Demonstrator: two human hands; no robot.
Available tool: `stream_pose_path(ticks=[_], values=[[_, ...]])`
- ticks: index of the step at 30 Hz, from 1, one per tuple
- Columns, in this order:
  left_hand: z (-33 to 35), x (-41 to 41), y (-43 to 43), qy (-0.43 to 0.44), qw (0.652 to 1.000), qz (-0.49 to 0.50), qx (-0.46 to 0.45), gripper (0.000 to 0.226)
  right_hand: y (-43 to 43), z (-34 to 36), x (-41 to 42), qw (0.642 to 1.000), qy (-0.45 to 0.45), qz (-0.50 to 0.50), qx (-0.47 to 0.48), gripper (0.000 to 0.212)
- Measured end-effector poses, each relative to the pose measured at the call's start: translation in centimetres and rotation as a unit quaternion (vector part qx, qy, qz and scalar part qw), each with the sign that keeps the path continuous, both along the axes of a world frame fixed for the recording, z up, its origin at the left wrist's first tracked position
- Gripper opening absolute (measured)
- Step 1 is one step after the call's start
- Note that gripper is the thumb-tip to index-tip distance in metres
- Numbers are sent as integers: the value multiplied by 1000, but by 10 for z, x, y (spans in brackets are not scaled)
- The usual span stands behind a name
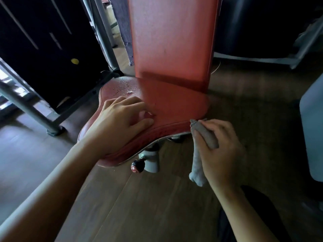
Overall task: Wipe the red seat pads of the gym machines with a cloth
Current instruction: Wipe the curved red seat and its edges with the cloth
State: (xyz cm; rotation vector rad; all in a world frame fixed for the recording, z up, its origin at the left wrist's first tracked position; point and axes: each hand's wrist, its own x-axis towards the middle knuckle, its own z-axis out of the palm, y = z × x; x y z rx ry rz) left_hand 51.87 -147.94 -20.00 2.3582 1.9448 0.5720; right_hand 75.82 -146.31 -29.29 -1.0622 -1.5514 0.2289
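A wood-plank floor (pixel 157 206) spreads beneath a gym machine, seen from above by a person leaning over it. The machine's tall red backrest pad (pixel 173 37) rises upright at the top centre, its lower edge meeting the rear of the red seat pad (pixel 174 102), which lies level in the middle of the view. Grey metal frame tubes (pixel 26 105) slant down to the floor at the left. The left hand (pixel 118 126) rests palm-down on the near left part of the seat pad, its fingers spread and loosely bent against the vinyl, gripping nothing. The right hand (pixel 222 151) is curled round a bunched grey cloth (pixel 206 135) at the seat pad's near right edge; the cloth's upper end touches that edge and its tail hangs below the hand. Under the seat, a red-and-black knob (pixel 138 165) juts out beside a grey support post (pixel 152 161). Water droplets (pixel 125 86) bead on the pad's far left corner.
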Motion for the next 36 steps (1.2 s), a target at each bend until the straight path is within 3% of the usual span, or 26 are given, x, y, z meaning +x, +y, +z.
stream_pose_path(ticks=[6,11,21,26,32,36], values=[[-3,0,2,-3,1000,-4,17,32,-3,-28,-33,997,72,4,-3,14],[-5,-4,3,-32,999,-17,28,27,7,-36,-31,998,19,11,53,10],[-4,-3,9,-39,998,-33,33,19,15,-26,-16,990,130,-43,-41,13],[-1,-2,10,-38,998,-36,27,21,4,-35,-28,999,39,29,22,9],[-2,1,9,-21,999,-28,35,22,7,-30,-32,992,119,-30,-26,12],[-2,1,8,-11,999,-22,35,27,6,-33,-28,999,41,8,5,10]])
